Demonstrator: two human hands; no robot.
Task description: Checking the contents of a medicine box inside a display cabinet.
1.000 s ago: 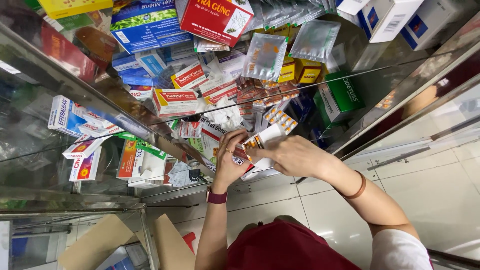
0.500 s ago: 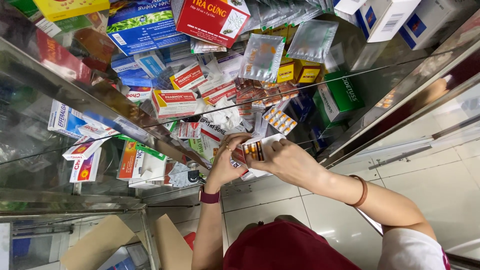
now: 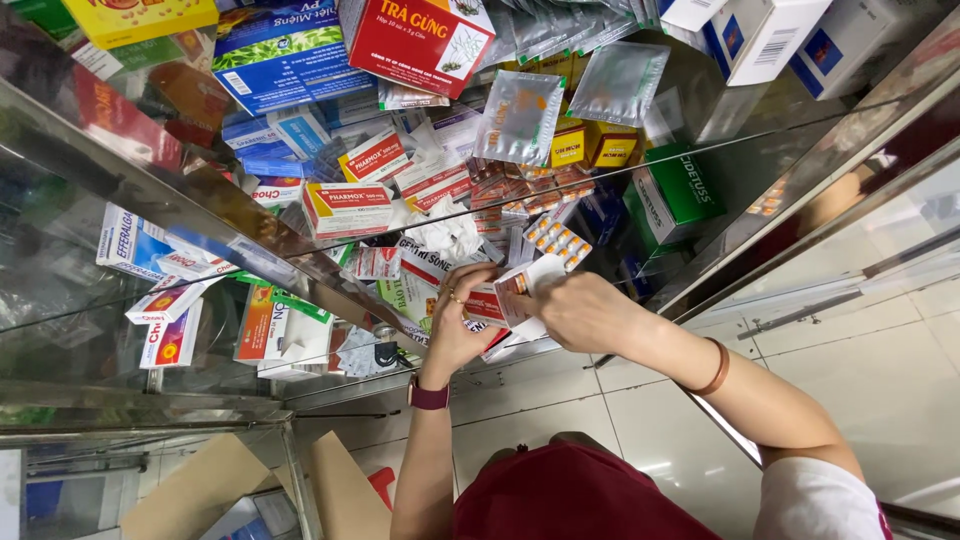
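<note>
Holding a small red-and-white box (image 3: pixel 487 303) between both hands, in front of the glass shelf (image 3: pixel 700 150).
Left hand (image 3: pixel 455 330) grasps its near end; right hand (image 3: pixel 585 312) pinches the white flap (image 3: pixel 530 285), long axis running hand to hand.

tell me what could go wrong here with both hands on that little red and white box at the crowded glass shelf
1. The left hand and right hand work the small red and white box just off the glass shelf edge; if a blister strip slips out, it could drop to the tiled floor.
2. The orange blister pack and loose boxes lie heaped beside the hands; a nudge might send some sliding off.
</note>
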